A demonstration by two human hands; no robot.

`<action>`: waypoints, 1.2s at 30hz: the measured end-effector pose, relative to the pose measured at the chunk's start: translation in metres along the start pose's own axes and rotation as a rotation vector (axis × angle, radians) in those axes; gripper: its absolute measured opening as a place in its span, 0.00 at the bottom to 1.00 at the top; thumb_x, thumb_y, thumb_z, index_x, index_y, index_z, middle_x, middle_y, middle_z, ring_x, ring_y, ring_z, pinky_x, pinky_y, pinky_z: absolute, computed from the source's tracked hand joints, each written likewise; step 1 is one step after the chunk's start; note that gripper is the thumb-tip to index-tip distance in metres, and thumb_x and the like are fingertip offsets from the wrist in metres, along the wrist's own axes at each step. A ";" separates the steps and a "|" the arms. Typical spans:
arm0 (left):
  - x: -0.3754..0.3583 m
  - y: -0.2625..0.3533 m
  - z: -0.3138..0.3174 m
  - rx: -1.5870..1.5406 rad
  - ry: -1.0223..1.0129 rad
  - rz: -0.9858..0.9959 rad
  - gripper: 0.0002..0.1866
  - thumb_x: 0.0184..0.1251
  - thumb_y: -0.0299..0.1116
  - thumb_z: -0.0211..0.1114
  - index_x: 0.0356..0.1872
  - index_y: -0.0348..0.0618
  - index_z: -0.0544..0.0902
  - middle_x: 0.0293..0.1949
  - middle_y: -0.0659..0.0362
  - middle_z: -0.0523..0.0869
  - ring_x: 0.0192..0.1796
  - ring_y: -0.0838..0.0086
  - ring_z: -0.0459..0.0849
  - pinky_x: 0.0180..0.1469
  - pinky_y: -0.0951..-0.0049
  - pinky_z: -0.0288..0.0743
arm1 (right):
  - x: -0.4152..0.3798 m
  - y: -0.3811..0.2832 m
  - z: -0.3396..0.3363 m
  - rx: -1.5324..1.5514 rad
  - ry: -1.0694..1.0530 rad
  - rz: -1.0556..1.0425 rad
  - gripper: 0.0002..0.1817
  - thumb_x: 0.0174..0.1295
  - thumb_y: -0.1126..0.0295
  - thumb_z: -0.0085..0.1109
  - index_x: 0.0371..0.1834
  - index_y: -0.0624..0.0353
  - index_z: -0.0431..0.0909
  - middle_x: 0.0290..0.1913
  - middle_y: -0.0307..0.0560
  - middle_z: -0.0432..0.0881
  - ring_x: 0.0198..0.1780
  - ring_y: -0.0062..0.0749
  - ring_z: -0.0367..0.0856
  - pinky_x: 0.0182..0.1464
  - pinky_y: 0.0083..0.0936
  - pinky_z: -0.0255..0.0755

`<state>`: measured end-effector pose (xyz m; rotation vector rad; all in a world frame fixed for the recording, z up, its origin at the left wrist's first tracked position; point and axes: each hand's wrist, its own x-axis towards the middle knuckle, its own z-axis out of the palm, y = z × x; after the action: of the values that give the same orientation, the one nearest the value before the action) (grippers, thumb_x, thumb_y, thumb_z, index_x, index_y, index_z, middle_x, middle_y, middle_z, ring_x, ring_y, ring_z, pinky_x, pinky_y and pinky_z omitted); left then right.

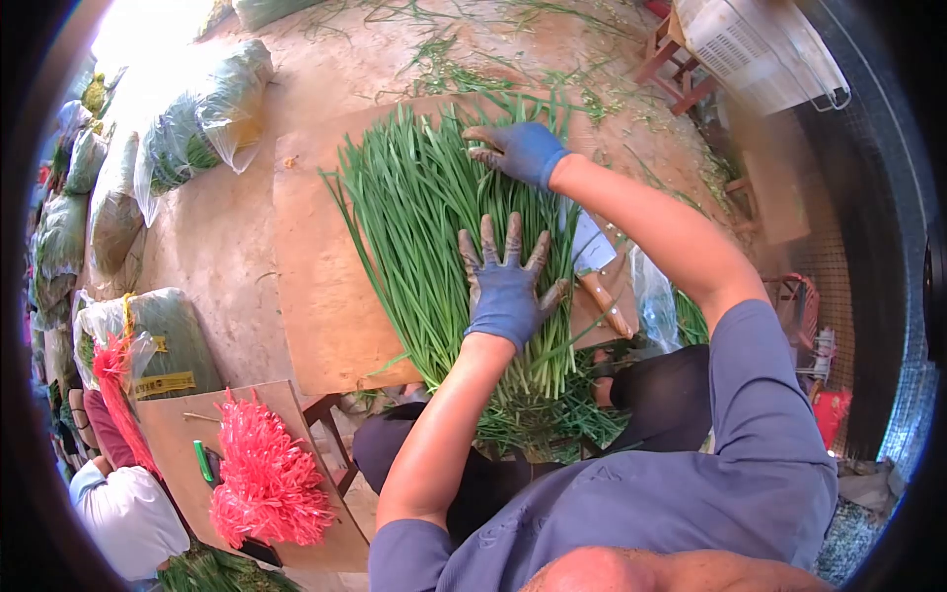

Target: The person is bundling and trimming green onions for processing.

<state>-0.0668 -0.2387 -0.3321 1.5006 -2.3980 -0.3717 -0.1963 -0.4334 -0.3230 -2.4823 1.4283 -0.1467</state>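
Note:
A wide heap of long green garlic chives (424, 227) lies on a brown board, tips away from me and pale cut ends toward me. My left hand (505, 296), in a blue glove with soiled fingers, is spread flat on the chives near their lower right part. My right hand (528, 153), also gloved in blue, is over the leafy tips at the far right, its fingers pointing left and apart. Just right of the heap lies a cleaver (595, 259) with a wooden handle, its blade partly under leaves.
At the lower left, red plastic ties (266, 474) lie on a small table (178, 434). Plastic bags of greens (192, 128) line the left side. A white crate (755, 49) sits on a stool at the upper right. Another person (128, 513) shows at the lower left edge.

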 end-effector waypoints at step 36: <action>0.001 -0.004 0.005 -0.029 -0.014 0.011 0.36 0.66 0.64 0.51 0.72 0.60 0.68 0.75 0.47 0.59 0.78 0.43 0.48 0.74 0.34 0.24 | 0.054 -0.033 -0.025 -0.028 -0.500 0.185 0.15 0.60 0.63 0.55 0.38 0.63 0.85 0.41 0.58 0.87 0.44 0.51 0.86 0.47 0.43 0.78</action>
<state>-0.0655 -0.2412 -0.3385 1.4761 -2.4001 -0.4142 -0.1470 -0.4686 -0.2920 -2.1722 1.4221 0.4970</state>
